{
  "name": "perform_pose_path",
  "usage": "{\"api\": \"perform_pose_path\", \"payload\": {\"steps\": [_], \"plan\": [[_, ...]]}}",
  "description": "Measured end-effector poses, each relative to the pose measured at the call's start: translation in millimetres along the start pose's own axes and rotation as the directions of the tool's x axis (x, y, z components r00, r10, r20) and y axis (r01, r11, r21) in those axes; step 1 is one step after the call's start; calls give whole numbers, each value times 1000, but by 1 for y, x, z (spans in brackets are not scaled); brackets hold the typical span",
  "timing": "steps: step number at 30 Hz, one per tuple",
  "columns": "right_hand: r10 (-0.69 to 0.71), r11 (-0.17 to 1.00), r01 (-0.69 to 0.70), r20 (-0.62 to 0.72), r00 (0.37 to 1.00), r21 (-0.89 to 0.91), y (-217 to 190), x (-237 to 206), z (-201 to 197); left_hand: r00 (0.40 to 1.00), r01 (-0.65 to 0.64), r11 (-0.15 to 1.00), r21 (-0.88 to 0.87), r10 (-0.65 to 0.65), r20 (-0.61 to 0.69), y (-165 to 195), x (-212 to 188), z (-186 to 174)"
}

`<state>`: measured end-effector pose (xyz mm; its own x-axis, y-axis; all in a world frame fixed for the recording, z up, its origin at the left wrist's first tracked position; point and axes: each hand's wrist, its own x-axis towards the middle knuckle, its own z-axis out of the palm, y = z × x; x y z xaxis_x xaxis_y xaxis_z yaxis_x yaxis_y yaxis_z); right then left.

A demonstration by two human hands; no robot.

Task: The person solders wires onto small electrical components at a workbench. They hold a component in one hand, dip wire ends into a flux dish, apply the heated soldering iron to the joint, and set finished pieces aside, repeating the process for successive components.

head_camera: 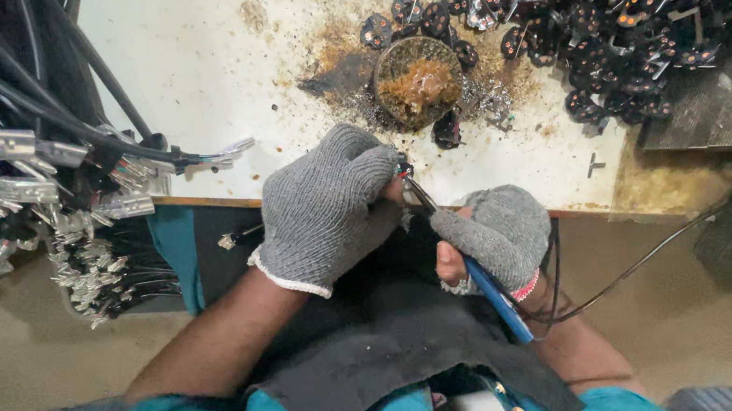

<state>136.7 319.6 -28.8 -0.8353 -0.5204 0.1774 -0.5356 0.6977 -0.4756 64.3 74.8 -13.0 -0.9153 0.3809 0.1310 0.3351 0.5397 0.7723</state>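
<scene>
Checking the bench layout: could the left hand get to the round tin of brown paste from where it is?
Probably yes. The left hand sits just below the round tin, with only bare white bench between them. But its fingers are pinching a small part at the soldering iron tip.

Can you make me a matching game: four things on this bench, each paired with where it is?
Things:
1. soldering iron
2. flux tin
3. pile of black discs
4. bundle of wires with metal terminals

Places:
A. far left
B. top right
C. in the right hand
D. just beyond the left hand

Pairs: 1-C, 2-D, 3-B, 4-A
</scene>
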Motion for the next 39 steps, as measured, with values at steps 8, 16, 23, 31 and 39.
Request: {"api": "perform_pose_path", "payload": {"steps": [8,16,23,31,39], "plan": [[330,925,-217,-376,866,313,-25,15,1,999,19,997,77,-15,-49,2,0,6],[636,688,-215,-433,638,693,-18,37,-4,997,26,996,86,-19,-81,2,0,8],[260,953,-302,-521,813,5,-11,51,4,997,23,997,68,-17,-80,0,0,9],[503,844,-453,-130,855,286,-41,18,-21,998,26,996,84,-22,-52,-1,-1,8],[212,965,-146,-324,922,216,-18,2,6,996,0,996,87,8,-89,-1,-2,9]]}}
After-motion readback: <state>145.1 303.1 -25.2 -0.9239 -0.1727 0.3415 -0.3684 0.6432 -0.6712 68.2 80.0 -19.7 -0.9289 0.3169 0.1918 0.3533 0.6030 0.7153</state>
